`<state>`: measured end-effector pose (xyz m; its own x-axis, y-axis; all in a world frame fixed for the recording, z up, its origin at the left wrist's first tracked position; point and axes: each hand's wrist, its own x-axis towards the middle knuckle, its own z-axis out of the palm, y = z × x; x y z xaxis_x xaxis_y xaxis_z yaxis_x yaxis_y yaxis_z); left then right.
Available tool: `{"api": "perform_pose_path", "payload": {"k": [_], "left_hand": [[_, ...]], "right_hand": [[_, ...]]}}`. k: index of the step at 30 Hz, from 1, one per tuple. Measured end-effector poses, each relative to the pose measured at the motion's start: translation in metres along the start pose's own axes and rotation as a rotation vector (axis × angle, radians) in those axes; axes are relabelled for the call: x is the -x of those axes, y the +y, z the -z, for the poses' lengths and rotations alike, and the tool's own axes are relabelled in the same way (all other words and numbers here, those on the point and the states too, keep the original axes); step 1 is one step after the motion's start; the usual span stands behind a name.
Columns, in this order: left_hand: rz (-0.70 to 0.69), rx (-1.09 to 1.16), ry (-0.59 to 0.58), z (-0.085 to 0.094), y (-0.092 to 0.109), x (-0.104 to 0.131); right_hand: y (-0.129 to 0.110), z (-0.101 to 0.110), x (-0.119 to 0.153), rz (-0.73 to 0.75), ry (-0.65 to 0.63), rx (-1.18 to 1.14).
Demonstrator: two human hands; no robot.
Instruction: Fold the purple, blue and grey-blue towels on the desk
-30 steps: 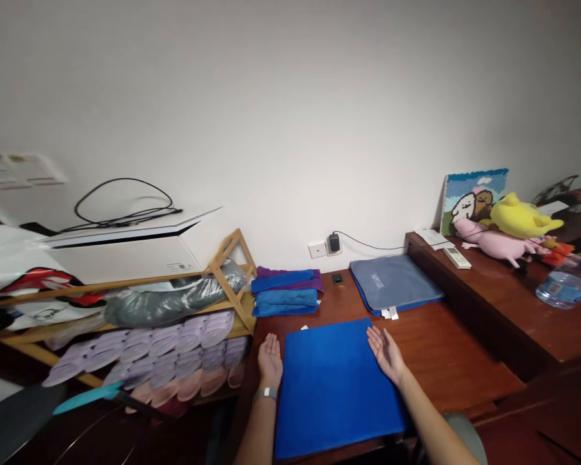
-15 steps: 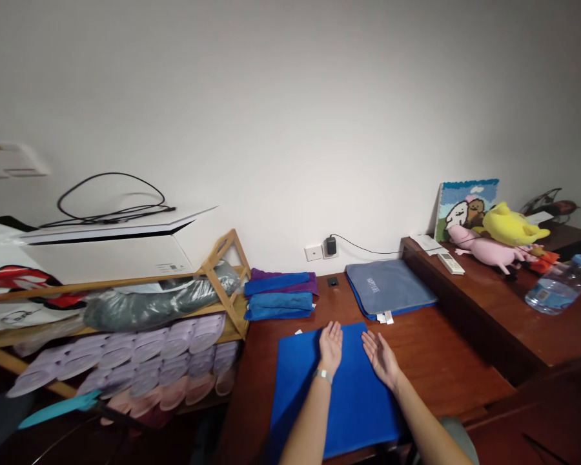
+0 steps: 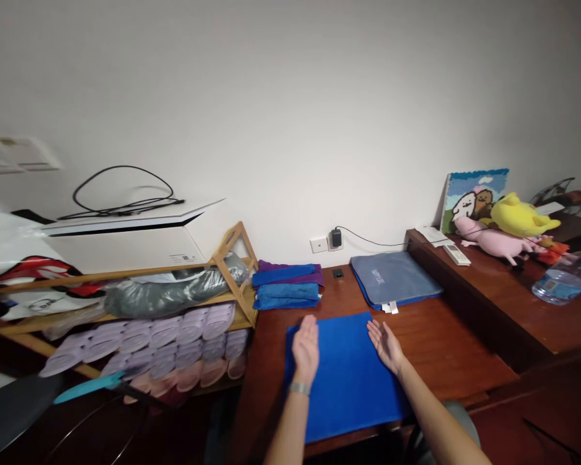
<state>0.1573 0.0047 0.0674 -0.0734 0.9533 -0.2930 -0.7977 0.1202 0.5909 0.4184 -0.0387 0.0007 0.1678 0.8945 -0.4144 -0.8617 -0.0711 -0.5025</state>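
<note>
A bright blue towel (image 3: 353, 381) lies spread flat on the brown wooden desk (image 3: 445, 342). Over its left edge is my left hand (image 3: 305, 349), palm turned up and inward, fingers stretched out and holding nothing. My right hand (image 3: 386, 345) is at the towel's upper right edge, fingers extended and slightly apart, palm facing inward, also bare. Whether either hand touches the cloth I cannot tell. Beyond them sit folded blue and purple towels (image 3: 288, 294) at the back left and a flat grey-blue folded cloth (image 3: 397, 278) with white tags at the back right.
To the left a wooden rack (image 3: 235, 258) carries several lilac slippers (image 3: 191, 323) and a white box (image 3: 130, 248). A raised ledge on the right holds a remote (image 3: 456, 254), plush toys (image 3: 496, 244) and a water bottle (image 3: 569, 278). A black charger (image 3: 336, 237) is plugged into the wall.
My left hand has moved left, from over the towel to its left edge, so the hands are farther apart. The whole view has shifted slightly.
</note>
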Motion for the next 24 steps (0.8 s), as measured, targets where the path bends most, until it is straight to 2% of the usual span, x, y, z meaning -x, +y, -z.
{"api": "perform_pose_path", "payload": {"k": [2, 3, 5, 6, 7, 9, 15, 18, 20, 21, 22, 24], "left_hand": [[0.159, 0.018, -0.114, -0.017, -0.056, 0.026], [0.229, 0.017, -0.136, -0.023, -0.081, 0.038], [0.321, 0.016, -0.092, -0.029, -0.114, 0.054], [0.336, 0.016, -0.055, -0.029, -0.120, 0.058], [0.334, 0.016, -0.014, -0.025, -0.118, 0.059], [0.284, 0.009, 0.056, -0.011, -0.095, 0.055], [-0.022, -0.090, 0.230, 0.056, 0.032, 0.031], [-0.111, -0.108, 0.288, 0.073, 0.072, 0.029], [-0.148, -0.112, 0.284, 0.072, 0.078, 0.033], [-0.159, -0.113, 0.250, 0.068, 0.073, 0.037], [-0.162, -0.113, 0.196, 0.061, 0.063, 0.043], [-0.113, -0.104, 0.051, 0.045, 0.030, 0.056]], "right_hand": [[0.000, -0.001, -0.001, 0.009, 0.017, 0.006], [0.001, -0.001, -0.001, 0.014, 0.025, 0.012], [0.001, -0.001, -0.002, 0.024, 0.031, 0.030], [0.002, -0.002, -0.002, 0.028, 0.031, 0.040], [0.002, -0.002, -0.001, 0.032, 0.032, 0.049], [0.002, -0.004, 0.000, 0.038, 0.040, 0.066], [0.000, -0.008, 0.006, 0.041, 0.056, 0.082], [-0.002, -0.016, 0.008, 0.046, 0.059, 0.089], [-0.001, -0.023, 0.012, 0.056, 0.064, 0.095], [0.001, -0.027, 0.016, 0.063, 0.065, 0.099], [0.005, -0.031, 0.022, 0.070, 0.057, 0.101], [0.016, -0.034, 0.037, 0.079, 0.003, 0.095]]}}
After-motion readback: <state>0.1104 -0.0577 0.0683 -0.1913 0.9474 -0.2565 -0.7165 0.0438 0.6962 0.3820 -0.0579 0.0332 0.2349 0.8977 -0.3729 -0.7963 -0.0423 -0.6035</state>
